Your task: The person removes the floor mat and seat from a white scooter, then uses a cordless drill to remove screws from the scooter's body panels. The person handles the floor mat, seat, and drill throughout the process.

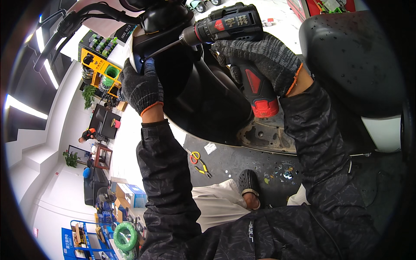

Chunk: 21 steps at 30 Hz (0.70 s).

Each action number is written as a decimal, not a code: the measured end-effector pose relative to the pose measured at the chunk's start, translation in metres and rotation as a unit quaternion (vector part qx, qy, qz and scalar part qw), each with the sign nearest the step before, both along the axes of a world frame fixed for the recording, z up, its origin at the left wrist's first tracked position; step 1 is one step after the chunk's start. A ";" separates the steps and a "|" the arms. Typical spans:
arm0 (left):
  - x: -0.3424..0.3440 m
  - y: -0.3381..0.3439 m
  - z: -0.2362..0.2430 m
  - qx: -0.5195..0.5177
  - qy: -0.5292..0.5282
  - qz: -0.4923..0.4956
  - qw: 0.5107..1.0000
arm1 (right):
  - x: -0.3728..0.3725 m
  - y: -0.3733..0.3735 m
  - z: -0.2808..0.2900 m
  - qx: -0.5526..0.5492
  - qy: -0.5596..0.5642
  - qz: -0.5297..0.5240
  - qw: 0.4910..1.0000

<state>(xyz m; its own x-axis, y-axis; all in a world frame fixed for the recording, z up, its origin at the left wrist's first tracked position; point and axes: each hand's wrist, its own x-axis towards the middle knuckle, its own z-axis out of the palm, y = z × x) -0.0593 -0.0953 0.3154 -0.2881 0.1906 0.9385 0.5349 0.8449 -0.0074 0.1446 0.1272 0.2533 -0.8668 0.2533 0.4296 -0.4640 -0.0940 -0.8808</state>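
Observation:
A black and red cordless drill [229, 25] lies level across the front of a scooter, and my gloved right hand [269, 56] is wrapped round its grip. From its chuck a long thin bit [163, 50] slants down to the left, its tip close to the fingers of my left hand. My left hand [142, 86], also in a grey knit glove, is closed round the edge of the scooter's front panel [135, 51]. Whether it pinches a small part there is hidden. The black inner leg shield [203, 102] curves down between my arms.
The wet black seat [351, 60] is at the right, the dirty footboard [264, 135] below the drill. Handlebar and cables [93, 13] reach across the upper left. Pliers [203, 169] with yellow handles lie on the dark floor [225, 162]. Shelves and a seated person [89, 134] are farther left.

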 end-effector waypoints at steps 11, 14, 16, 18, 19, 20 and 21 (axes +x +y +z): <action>0.004 0.002 -0.001 0.009 -0.010 0.009 1.000 | -0.006 -0.002 -0.007 -0.050 0.011 0.025 0.998; 0.004 0.002 -0.002 0.028 -0.035 -0.026 0.999 | -0.008 -0.007 -0.008 -0.045 0.027 0.004 0.999; 0.003 0.001 -0.002 0.028 -0.043 -0.037 0.998 | -0.008 -0.008 -0.008 -0.062 0.038 0.013 0.997; 0.004 -0.002 -0.003 0.023 -0.050 -0.062 0.997 | -0.005 -0.009 -0.008 -0.083 0.041 0.030 0.995; 0.007 -0.004 -0.005 0.023 -0.041 -0.064 0.997 | -0.003 -0.009 -0.008 -0.097 0.041 0.036 0.994; 0.012 -0.006 -0.010 0.018 -0.017 -0.073 0.997 | 0.001 -0.008 -0.007 -0.104 0.031 0.029 0.994; 0.019 -0.008 -0.014 0.018 -0.008 -0.077 0.997 | 0.004 -0.007 -0.006 -0.113 0.019 0.021 0.993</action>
<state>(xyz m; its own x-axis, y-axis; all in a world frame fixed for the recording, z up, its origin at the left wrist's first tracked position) -0.0408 -0.1035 0.3013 -0.2736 0.2004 0.9407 0.6577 0.7526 0.0310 0.1488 0.1201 0.2474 -0.8628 0.3104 0.3990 -0.4884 -0.3080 -0.8165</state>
